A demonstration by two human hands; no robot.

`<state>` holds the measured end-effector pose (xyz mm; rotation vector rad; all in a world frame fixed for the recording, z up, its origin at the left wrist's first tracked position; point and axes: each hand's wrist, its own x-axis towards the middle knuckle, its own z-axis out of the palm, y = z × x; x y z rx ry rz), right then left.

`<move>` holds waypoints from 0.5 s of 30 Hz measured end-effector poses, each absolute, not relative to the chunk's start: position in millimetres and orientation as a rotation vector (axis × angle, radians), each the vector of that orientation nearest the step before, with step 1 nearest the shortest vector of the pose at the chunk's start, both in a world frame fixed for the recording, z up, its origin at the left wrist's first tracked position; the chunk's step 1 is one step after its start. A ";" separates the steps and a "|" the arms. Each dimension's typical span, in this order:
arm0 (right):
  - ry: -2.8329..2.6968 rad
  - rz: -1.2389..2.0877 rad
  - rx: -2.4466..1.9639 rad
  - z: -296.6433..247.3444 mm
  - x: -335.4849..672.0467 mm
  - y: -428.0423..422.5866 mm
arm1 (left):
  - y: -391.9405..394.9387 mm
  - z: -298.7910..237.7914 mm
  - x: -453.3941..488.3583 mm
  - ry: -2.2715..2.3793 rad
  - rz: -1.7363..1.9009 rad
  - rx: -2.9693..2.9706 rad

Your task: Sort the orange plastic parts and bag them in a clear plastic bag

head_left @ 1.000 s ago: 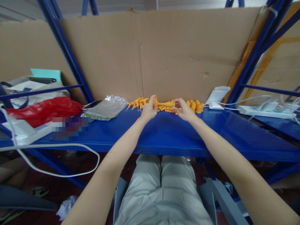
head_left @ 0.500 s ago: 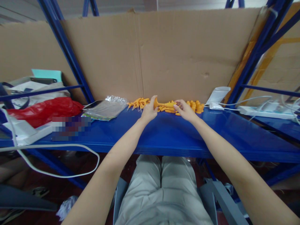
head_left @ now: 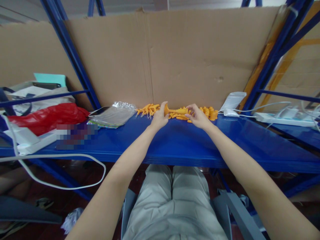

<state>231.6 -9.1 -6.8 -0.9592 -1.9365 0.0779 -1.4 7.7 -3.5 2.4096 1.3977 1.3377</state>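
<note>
A long orange plastic toy piece (head_left: 177,110) is held between both hands just above the blue shelf (head_left: 175,143), near its back edge. My left hand (head_left: 158,117) pinches the flared left end. My right hand (head_left: 197,116) grips the right end with bent fingers. Loose orange parts lie around it: thin pieces (head_left: 148,108) to the left, small curved ones (head_left: 180,117) underneath, chunkier ones (head_left: 209,113) to the right.
A clear plastic bag (head_left: 113,114) lies left of the parts. Farther left sit a red bag (head_left: 47,116) and a white cable (head_left: 57,156). A white pouch (head_left: 232,101) and a power strip (head_left: 280,117) are at the right. A cardboard sheet (head_left: 175,56) backs the shelf.
Almost nothing differs. My right hand's fingers shifted slightly on the end of the orange piece; both hands stay in place.
</note>
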 end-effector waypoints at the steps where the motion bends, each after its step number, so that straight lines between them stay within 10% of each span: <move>1: -1.954 0.030 -0.961 -5.9 231.7 -10.3 | 8.8 -3.8 -1.6 1.398 1.336 2.396; 15: -1.889 0.206 -0.944 -11.9 234.2 -5.0 | 1.9 -2.3 0.0 1.469 1.267 2.409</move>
